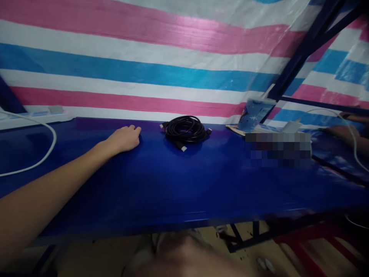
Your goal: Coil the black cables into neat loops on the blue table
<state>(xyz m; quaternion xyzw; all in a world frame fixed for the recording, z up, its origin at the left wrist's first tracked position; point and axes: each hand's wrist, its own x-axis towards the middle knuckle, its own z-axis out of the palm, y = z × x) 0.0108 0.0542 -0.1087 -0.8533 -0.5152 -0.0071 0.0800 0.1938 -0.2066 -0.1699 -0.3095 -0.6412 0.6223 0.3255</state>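
My left hand (125, 139) rests palm down on the blue table, with its fingers slightly bent and a little apart. Nothing shows in it. To its right, without touching it, lies a coiled black cable (186, 130); several plugs with pale metal ends stick out of the coil. At the bottom centre, below the table's front edge, a blurred skin-coloured shape looks like my right hand (187, 256). Motion smears its fingers, so I cannot make out whether it holds anything.
A white power strip (34, 117) and white cord (47, 154) are at left. A blue patterned cup (255, 115) stands at the back right, beside a pixelated patch. Another person's arm (343, 134) reaches in at far right. Below is a red stool (314, 234). Striped sheeting (144, 73) hangs behind.
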